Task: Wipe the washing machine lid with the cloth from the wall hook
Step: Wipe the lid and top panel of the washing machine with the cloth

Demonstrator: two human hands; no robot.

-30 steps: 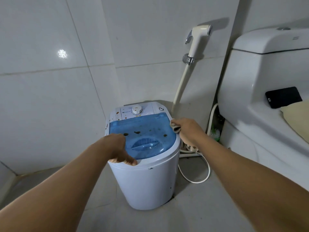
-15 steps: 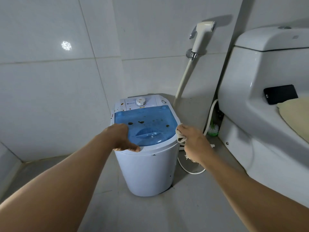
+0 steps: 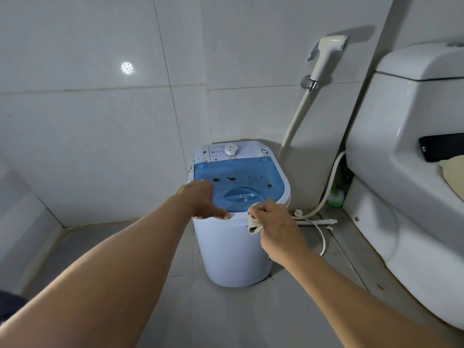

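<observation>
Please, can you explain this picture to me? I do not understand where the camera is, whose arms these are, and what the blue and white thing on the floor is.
The camera is worn on a person's head and looks forward and down, so the two bare arms are that person's own. There is no robot here. The white tub on the floor is a small washing machine; its blue lid carries several dark brown spots. The left hand rests on the lid's near left edge, fingers fairly straight. The right hand holds a crumpled beige cloth in its grip, at the near right rim. At the right stands a toilet, and a spray hose hangs on the tiled wall.
</observation>
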